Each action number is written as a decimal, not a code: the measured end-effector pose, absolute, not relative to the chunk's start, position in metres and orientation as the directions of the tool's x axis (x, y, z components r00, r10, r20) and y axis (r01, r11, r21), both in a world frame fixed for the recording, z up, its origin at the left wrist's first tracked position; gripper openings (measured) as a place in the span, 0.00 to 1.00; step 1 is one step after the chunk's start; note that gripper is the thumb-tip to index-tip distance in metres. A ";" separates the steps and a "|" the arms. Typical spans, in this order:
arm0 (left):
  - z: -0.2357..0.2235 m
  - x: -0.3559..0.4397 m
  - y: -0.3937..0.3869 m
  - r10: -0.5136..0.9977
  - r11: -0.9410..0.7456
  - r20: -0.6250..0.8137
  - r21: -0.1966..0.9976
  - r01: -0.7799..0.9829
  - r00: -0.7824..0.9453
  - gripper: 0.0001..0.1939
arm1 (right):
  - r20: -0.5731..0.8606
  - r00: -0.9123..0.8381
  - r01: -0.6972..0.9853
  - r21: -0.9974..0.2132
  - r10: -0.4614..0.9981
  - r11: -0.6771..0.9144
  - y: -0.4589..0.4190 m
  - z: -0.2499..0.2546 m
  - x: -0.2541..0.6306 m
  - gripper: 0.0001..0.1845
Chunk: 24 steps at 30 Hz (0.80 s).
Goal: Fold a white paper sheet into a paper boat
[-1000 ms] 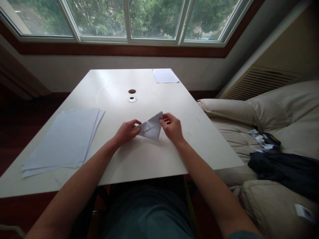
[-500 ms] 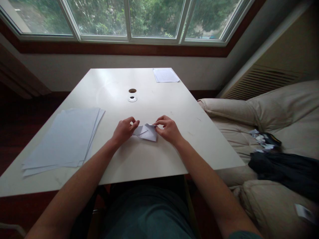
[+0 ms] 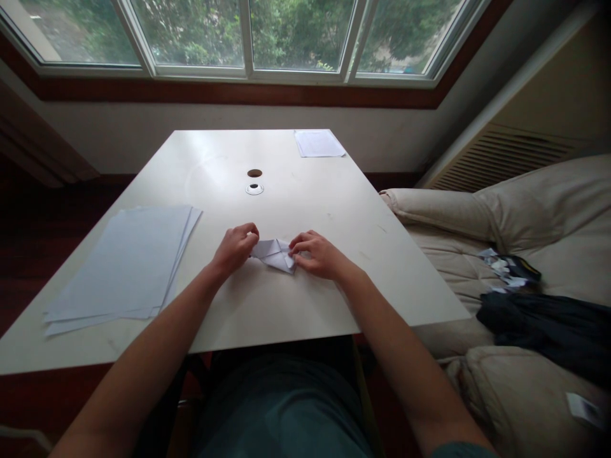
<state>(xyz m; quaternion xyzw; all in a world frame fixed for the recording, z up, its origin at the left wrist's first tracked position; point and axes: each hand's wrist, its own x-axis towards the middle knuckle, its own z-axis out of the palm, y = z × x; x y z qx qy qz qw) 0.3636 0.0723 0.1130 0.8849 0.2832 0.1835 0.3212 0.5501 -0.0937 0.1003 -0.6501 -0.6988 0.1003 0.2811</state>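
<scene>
Folded paper (image 3: pixel 273 254), tip pointing right

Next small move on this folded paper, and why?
Probably run the right hand's fingertips along the fold of the folded white paper to sharpen the crease: those fingertips rest on its right end, the left hand sits at the other end, and the paper lies on the white table.

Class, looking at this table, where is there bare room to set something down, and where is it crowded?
Bare table lies before the hands, right of the paper stack, and behind them, beside the grommet. Crowded: the folded paper, between left hand and right hand.
</scene>
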 end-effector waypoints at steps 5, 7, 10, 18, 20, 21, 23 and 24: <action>0.115 0.360 0.074 0.548 -0.669 0.112 0.653 0.354 0.829 0.10 | 0.280 0.028 0.845 -0.519 0.959 0.127 -0.092 0.096 0.550 0.05; 0.115 0.361 0.073 0.544 -0.699 0.147 0.625 0.348 0.826 0.10 | 0.281 0.035 0.842 -0.525 0.959 0.123 -0.092 0.095 0.551 0.05; 0.113 0.363 0.071 0.537 -0.718 0.205 0.621 0.315 0.818 0.12 | 0.275 0.043 0.835 -0.537 0.961 0.116 -0.091 0.093 0.552 0.06; 0.100 0.368 0.061 0.399 -0.789 0.376 0.606 0.103 0.836 0.09 | 0.243 0.082 0.815 -0.575 0.967 0.075 -0.092 0.090 0.552 0.21; 0.098 0.368 0.060 0.320 -0.824 0.382 0.564 0.056 0.867 0.05 | 0.224 0.100 0.791 -0.609 0.969 0.060 -0.093 0.092 0.552 0.22; 0.098 0.367 0.059 0.272 -0.840 0.381 0.542 0.024 0.884 0.03 | 0.215 0.106 0.780 -0.624 0.971 0.053 -0.094 0.094 0.552 0.23; 0.097 0.367 0.060 0.183 -0.863 0.381 0.504 -0.038 0.906 0.03 | 0.202 0.107 0.765 -0.642 0.974 0.049 -0.095 0.097 0.553 0.22; 0.098 0.366 0.060 0.149 -0.870 0.383 0.489 -0.062 0.912 0.03 | 0.200 0.099 0.761 -0.646 0.975 0.055 -0.096 0.098 0.553 0.20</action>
